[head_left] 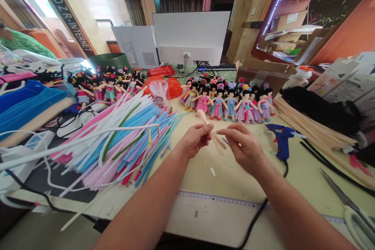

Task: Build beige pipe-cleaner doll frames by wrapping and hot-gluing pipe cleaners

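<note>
Near the middle of the view, my left hand (195, 140) pinches a small beige figure (219, 144) made of fuzzy stems. Its rounded end points up and away, and two leg-like ends hang toward the lower right. My right hand (244, 146) is just right of the figure, its thumb and index finger drawn together at the figure's side. A thin beige piece seems to lie at those fingertips, too small to make out clearly. Behind the hands stand rows of finished dolls (231, 103) in colourful dresses.
Coloured fuzzy stems (129, 133) are heaped at left, crossed by white cables. A blue glue gun (281, 138) lies at right, its black cord running forward. Scissors (345, 199) lie at the right front. A ruler strip (216, 199) follows the table's front. A monitor (190, 35) stands behind.
</note>
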`<state>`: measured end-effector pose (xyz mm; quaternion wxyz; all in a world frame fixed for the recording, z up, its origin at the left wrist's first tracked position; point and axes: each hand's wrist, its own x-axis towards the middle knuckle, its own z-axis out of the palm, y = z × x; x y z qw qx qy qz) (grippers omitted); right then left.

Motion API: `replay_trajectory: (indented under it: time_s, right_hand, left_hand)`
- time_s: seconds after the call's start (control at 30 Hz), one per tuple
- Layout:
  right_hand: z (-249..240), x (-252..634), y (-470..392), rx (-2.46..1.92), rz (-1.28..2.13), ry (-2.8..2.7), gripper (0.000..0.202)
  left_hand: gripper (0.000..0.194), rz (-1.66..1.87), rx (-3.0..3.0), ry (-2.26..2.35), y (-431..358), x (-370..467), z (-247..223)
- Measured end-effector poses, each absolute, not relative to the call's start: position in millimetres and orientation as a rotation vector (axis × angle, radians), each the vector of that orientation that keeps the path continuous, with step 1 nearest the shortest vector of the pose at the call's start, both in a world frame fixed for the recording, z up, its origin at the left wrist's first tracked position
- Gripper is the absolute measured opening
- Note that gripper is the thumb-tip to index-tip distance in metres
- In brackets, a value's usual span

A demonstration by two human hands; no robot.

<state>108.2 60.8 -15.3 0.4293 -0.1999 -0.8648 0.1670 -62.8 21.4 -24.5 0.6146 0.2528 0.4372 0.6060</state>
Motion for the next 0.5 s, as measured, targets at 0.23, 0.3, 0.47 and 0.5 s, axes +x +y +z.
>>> replay_trajectory:
  time_s: [0.23, 0.3, 0.47, 0.5]
  right_hand:
    - [-18.8, 106.8, 61.4, -0.475, 0.405, -2.174, 0.035]
    - [-19.4, 106.4, 61.4, -0.480, 0.404, -2.180, 0.037]
    - [-20.1, 105.7, 61.7, -0.479, 0.377, -2.199, 0.037]
    - [-20.3, 105.6, 61.9, -0.473, 0.363, -2.204, 0.036]
  left_hand:
    - [0.048, 1.405, 0.607, 0.998, 19.9, -60.5, -23.0]
    - [0.047, 1.403, 0.611, 1.003, 19.6, -60.1, -22.9]
    - [0.048, 1.408, 0.591, 1.007, 19.8, -59.2, -23.2]
    - [0.049, 1.409, 0.582, 1.004, 19.9, -58.9, -23.4]
